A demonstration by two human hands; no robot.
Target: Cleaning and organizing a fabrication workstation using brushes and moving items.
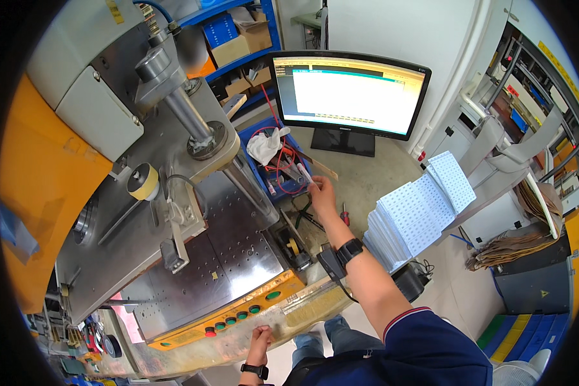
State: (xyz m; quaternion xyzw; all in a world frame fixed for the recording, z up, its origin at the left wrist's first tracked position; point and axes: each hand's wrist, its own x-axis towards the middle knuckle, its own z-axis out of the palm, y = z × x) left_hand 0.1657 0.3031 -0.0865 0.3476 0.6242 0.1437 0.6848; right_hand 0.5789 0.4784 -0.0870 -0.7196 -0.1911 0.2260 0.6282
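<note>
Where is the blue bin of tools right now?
In the head view, the blue bin sits just above centre, between the press's metal column and the monitor's base, with the right hand beside it.

Left of the blue plastic bin (252,165), your metal machine bed (186,286) looks smooth and glossy. In this bin lies matt white cloth (262,148); at its edge, the pale stick (303,172) in your right hand (322,193) seems smooth plastic. Right of the bin, your sheets (413,215) look like matt paper.
</note>
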